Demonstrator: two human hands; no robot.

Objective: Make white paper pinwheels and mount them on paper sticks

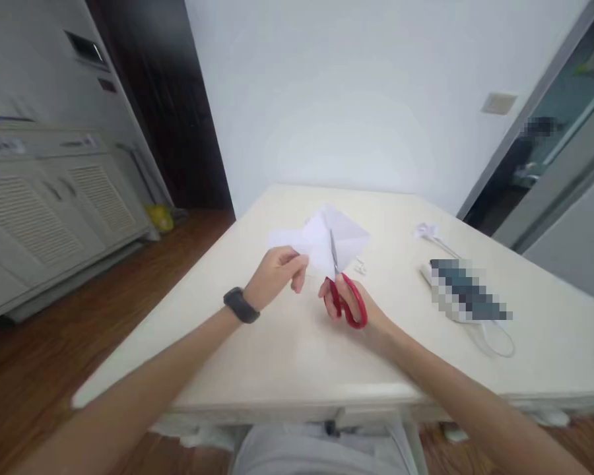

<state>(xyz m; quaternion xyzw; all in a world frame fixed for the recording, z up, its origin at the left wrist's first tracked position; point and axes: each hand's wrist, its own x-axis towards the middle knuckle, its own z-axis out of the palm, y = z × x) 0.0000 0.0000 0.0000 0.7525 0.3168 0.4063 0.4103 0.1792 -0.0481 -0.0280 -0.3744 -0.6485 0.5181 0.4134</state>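
My left hand (282, 269), with a dark band on its wrist, is closed on the near left edge of a sheet of white paper (344, 237). The sheet has creases and is raised a little above the table. My right hand (351, 300) grips a pair of scissors (352, 310) by its red handles, with fingers through the loops. The scissors point away from me, and their blades lie along the paper near its middle. Small white paper scraps (360, 266) lie just right of the blades.
On the right of the white table (257, 369) are a device with a pixelated screen (468, 290), a looped white cable (499, 353) and a white paper flower-like piece (426, 231) on a stick. A wall (351, 99) stands behind the table, and a louvred cabinet (54, 204) is at left.
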